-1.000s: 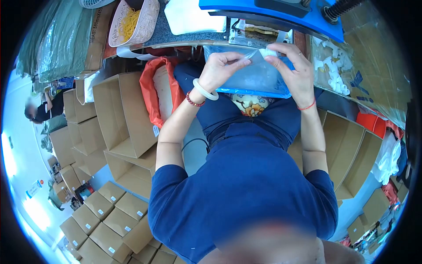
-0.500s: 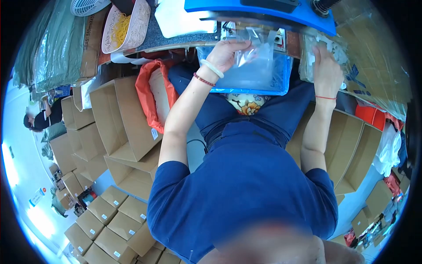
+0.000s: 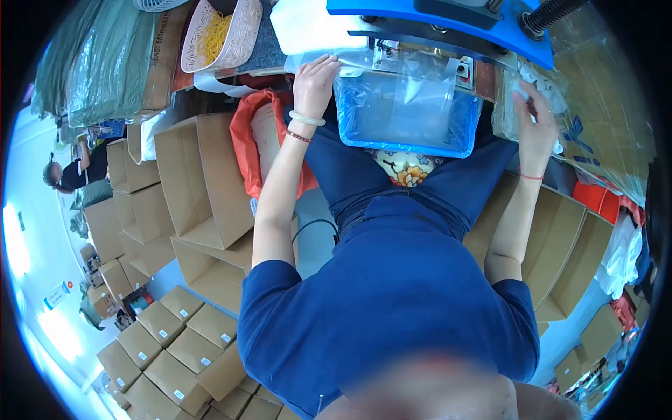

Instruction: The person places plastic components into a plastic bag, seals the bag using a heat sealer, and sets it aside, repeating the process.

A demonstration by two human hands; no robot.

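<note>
Near the bench edge, my left hand (image 3: 314,85) has its fingers close together beside a clear plastic sheet or bag; what they grip, if anything, is too small to name. My right hand (image 3: 536,115) is raised at the right with thumb and fingers apart, beside a container of small clear parts (image 3: 511,105). Between the hands a blue bin (image 3: 458,150) lined with blue plastic sits over my lap, with clear plastic bags (image 3: 422,105) in it. Above it is the blue frame of a machine (image 3: 448,26) with a metal fixture (image 3: 462,72) under it.
A white basket (image 3: 243,43) of yellow bands stands on the bench at the left. Beneath it are a red bag (image 3: 245,133) and open cardboard boxes (image 3: 192,175). Closed boxes (image 3: 168,357) are stacked lower left. Another person (image 3: 84,164) is at the far left.
My left hand has moved left, away from the fixture and from the clear bag it was near. The clear bag now hangs over the bin. My right hand has shifted slightly beside the small parts.
</note>
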